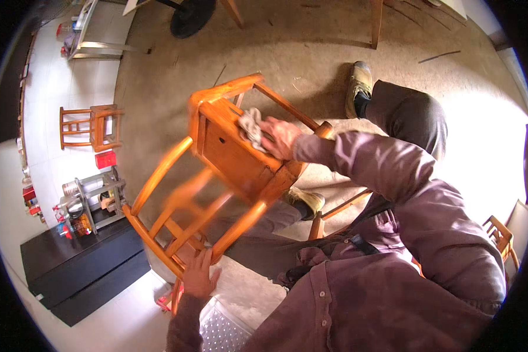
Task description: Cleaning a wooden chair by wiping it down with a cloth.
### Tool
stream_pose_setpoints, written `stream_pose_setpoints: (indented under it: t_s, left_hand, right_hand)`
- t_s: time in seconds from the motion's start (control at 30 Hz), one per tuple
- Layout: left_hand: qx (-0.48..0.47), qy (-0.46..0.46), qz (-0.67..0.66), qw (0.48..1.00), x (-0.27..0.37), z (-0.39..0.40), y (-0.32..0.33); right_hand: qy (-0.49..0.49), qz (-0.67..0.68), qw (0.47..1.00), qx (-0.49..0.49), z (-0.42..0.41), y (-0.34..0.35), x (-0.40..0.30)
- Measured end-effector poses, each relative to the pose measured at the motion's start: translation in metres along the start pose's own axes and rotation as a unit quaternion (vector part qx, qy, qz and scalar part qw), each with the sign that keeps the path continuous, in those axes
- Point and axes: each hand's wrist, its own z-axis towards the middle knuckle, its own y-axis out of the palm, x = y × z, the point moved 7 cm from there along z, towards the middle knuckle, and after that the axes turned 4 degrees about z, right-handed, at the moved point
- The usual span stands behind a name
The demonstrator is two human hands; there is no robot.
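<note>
A small orange-brown wooden chair (233, 163) lies tipped before me, its slatted backrest towards the lower left and its legs and stretchers towards the upper right. My right hand (281, 137) presses a crumpled pale cloth (251, 127) against a rail along the side of the seat frame. My left hand (199, 273) is on the end of the backrest, at the top rail; its fingertips are partly hidden against the wood. A small dark hole or mark shows on the seat panel. Parts of the backrest are blurred.
Another wooden chair (103, 127) stands at the left on pale tiles, beside a red box (105, 159). A dark cabinet (83, 264) and a metal rack (99, 189) are at the lower left. A round black base (192, 17) stands on the floor above. My shoes flank the chair's right side.
</note>
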Motion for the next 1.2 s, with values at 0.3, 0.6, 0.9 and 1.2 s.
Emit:
stream_pose_setpoints:
  t_s: [0.3,0.6,0.9,1.2]
  left_hand:
    - [0.136,-0.023,0.102,0.985,-0.047,-0.061,0.044]
    - [0.175,-0.067,-0.003,0.982,-0.046,-0.041,-0.032]
    - [0.276,0.065,-0.091,0.955,0.012,-0.003,-0.240]
    - [0.347,0.017,-0.232,0.909,-0.028,0.032,-0.284]
  right_hand:
    - [0.035,0.290,0.940,0.176,-0.153,-0.014,-0.006]
    - [0.372,0.196,0.860,0.288,-0.114,0.003,0.070]
    - [-0.004,0.047,0.879,0.474,0.054,-0.087,0.015]
    - [0.044,0.065,0.976,0.202,0.005,-0.007,-0.034]
